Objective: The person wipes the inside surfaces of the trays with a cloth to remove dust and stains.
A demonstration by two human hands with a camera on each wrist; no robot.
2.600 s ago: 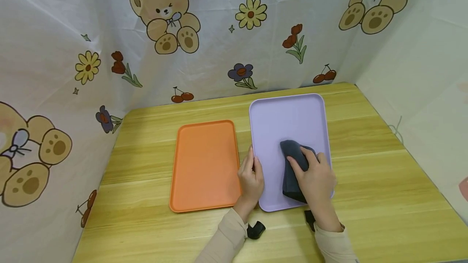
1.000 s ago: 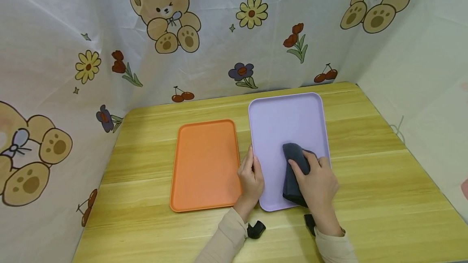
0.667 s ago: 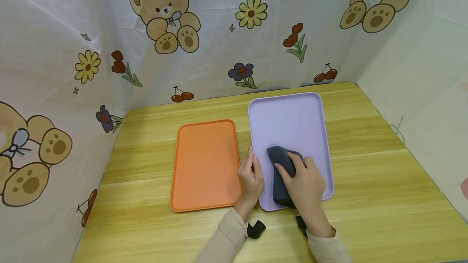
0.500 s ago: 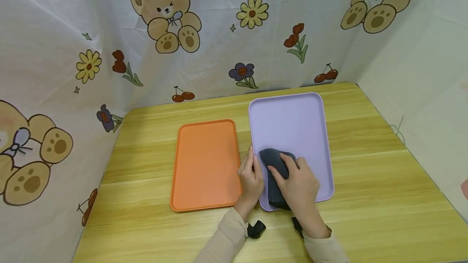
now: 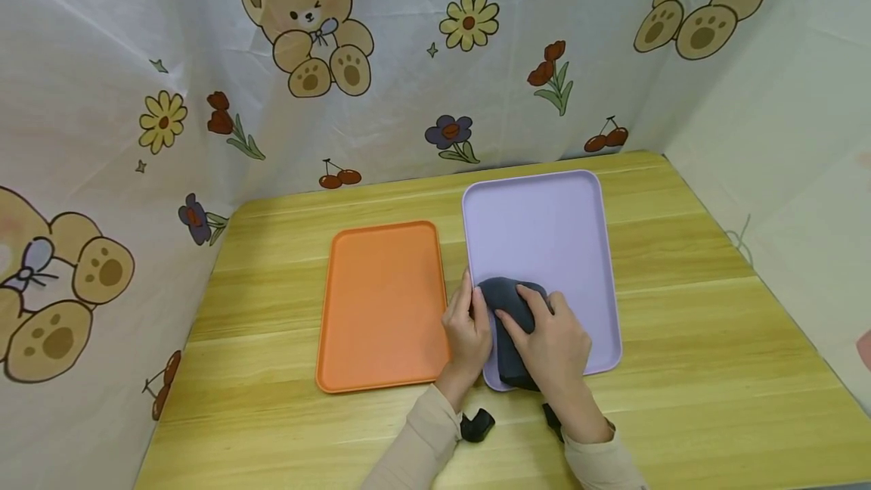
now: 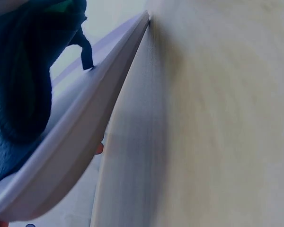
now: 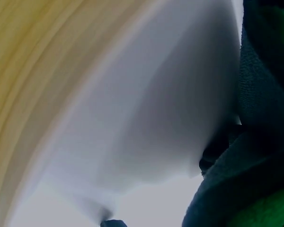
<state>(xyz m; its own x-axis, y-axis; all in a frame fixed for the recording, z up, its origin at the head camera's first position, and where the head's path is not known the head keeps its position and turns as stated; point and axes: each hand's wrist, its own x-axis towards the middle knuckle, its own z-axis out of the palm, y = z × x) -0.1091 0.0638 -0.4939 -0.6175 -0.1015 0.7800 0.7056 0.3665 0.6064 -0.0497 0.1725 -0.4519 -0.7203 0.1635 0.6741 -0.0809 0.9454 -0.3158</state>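
A folded dark grey-blue cloth lies on the lower left part of a light purple tray. My right hand grips the cloth from above, thumb on one side and fingers on the other. With my left hand I hold the tray's left rim, thumb at the inner side, right by the cloth's edge. In the left wrist view the cloth rises above the tray rim, and a small loop sticks out of it. The right wrist view shows green inside the cloth's dark folds.
An orange tray lies flat to the left, its lower right edge close to my left wrist. Both trays are on a wood-patterned table. A white cloth with printed bears hangs behind and along the left.
My right hand has slid the cloth left and slightly towards me, from the tray's middle right to its left rim. My left hand has stayed on the rim, and both trays are where they were.
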